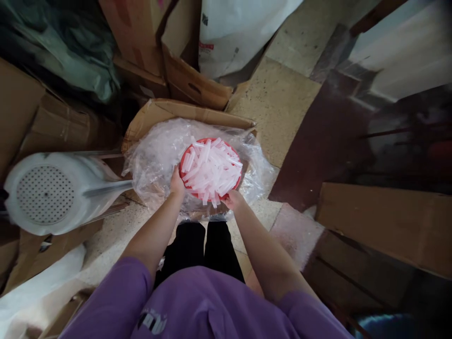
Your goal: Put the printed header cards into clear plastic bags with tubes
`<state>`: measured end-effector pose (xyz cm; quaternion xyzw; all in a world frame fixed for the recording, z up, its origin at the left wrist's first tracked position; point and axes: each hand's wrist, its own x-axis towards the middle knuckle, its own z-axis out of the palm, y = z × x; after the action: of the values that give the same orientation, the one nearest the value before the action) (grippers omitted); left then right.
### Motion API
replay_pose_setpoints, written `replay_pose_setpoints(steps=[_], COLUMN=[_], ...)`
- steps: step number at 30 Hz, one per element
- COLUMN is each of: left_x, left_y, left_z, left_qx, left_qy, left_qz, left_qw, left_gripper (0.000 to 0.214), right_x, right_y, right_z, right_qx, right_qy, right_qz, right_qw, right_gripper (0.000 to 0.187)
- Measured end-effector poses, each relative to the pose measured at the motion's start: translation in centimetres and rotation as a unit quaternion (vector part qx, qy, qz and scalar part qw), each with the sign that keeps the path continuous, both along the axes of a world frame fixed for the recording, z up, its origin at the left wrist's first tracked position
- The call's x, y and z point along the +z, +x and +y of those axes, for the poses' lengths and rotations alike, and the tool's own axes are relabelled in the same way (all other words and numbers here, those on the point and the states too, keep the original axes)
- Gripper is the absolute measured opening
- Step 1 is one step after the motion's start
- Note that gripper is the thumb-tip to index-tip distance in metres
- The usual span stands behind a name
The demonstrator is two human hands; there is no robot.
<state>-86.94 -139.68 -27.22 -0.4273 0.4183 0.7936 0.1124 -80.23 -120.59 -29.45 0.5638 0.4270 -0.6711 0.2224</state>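
A round red basin (pixel 181 172) is held level between my two hands, above a plastic-lined box. It is heaped with short translucent white plastic pieces (pixel 212 167), some poking past the rim at the front. My left hand (pixel 177 181) grips the rim on the left side. At the front right, my right hand (pixel 233 200) is closed on the rim too. Beneath the basin, a crumpled clear plastic bag (pixel 155 150) spreads over the opening of a cardboard box (pixel 169 108). The fingertips under the basin are hidden.
A white plastic stool (pixel 84 188) with a perforated seat lies at left. Cardboard boxes (pixel 141 37) and a large white sack (pixel 236 37) stand beyond. At right are a dark red mat (pixel 314 141) and another cardboard box (pixel 384 221). Tiled floor (pixel 282 103) runs between.
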Motion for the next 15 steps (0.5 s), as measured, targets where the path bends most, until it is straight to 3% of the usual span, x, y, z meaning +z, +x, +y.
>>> replay_pose_setpoints(steps=[9, 15], left_x=[8.1, 13.8], left_y=[-0.1, 1.6], left_z=[3.4, 7.9], left_qx=[-0.021, -0.068], left_qy=[0.014, 0.027], left_qz=[0.059, 0.087], left_qw=[0.998, 0.993], left_gripper=[0.043, 0.041], right_x=[6.3, 11.5], right_y=[2.2, 5.4], right_z=[1.3, 4.5], right_qx=[-0.074, -0.125], right_qy=[-0.026, -0.036], right_qz=[0.013, 0.074], right_qw=[0.997, 0.989], right_gripper=[0.034, 0.031])
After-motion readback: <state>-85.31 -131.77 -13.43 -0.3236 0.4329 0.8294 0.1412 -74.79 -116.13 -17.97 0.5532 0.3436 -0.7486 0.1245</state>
